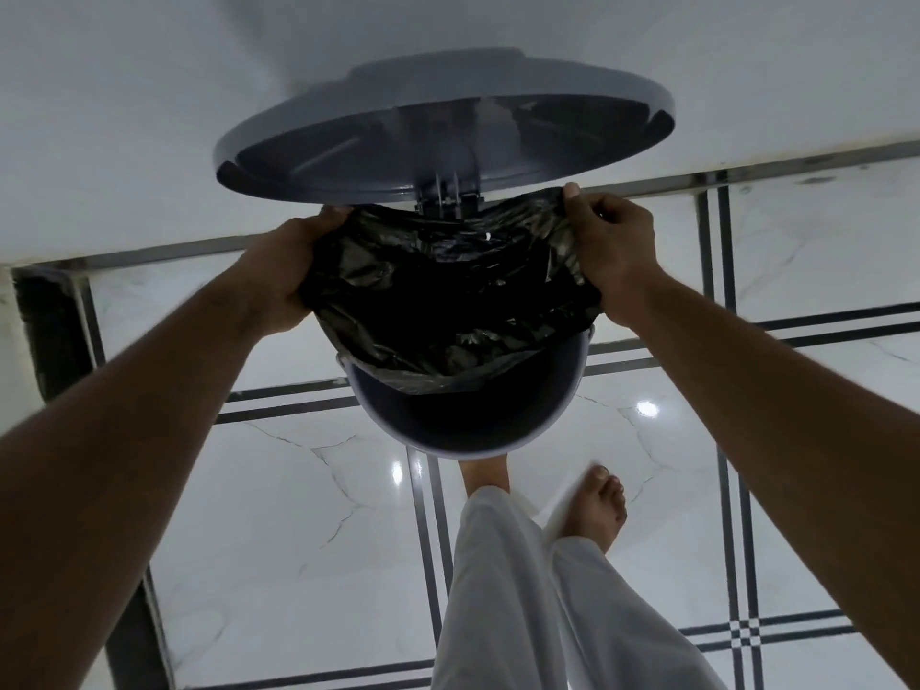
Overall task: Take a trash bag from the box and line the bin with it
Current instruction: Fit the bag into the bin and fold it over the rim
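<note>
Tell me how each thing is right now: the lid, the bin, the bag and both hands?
Lid: up, open.
Bin: open, near rim still bare.
Trash bag: spread over the far part of the bin's mouth, not all round.
Left hand: gripping the bag's edge.
Right hand: pinching the bag's edge.

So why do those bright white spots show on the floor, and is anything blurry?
Head view: the spots are lamp glare on glossy floor tiles; the raised foot and trouser edge look motion-smeared; the wide lens bends the arms outward; the black bag interior is too dark for detail.
</note>
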The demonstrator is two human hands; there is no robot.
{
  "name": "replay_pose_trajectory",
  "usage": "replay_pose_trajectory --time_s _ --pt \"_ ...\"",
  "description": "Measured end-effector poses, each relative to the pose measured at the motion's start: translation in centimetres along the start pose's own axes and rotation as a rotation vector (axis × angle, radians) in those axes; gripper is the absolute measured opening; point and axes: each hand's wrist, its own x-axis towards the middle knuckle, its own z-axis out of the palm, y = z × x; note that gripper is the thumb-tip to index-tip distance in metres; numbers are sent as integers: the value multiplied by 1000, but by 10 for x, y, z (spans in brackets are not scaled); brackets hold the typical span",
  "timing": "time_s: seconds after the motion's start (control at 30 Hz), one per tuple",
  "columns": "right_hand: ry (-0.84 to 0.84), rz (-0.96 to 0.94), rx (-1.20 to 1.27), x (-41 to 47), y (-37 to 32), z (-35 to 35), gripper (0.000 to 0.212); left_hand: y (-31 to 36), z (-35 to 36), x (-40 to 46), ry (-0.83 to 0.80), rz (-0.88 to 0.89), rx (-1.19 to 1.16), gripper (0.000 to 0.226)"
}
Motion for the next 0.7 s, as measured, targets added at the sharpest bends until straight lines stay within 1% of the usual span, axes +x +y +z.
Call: replay_pose_trajectory --time_s 0.07,0.17,0.23,0.27,0.33,0.43,0.5,0.53,0.63,0.7 --pt "22 13 20 9 -1 7 36 -3 -4 15 53 14 -19 44" --pt "84 110 83 22 4 13 34 -6 -4 31 104 13 6 42" --pt "73 180 4 27 14 12 31 -10 -5 37 178 -13 67 42" --pt "48 198 -67 27 20 9 32 -14 -4 37 181 -45 107 44" --pt "-14 233 -184 23 28 5 34 -25 -8 39 116 -133 209 46" --pt "-72 311 -192 13 35 -6 44 -40 -16 27 77 -284 378 49" --pt "-109 353 -216 5 39 -17 50 -45 -16 7 58 -325 475 36" --pt "-128 371 -207 1 41 -22 53 -49 -18 -1 32 -335 491 33" --pt "-163 404 -154 -19 47 -40 62 -62 -26 -27 -14 -324 482 37" --pt "-161 408 -95 -37 52 -49 58 -71 -28 -47 -36 -321 390 38"
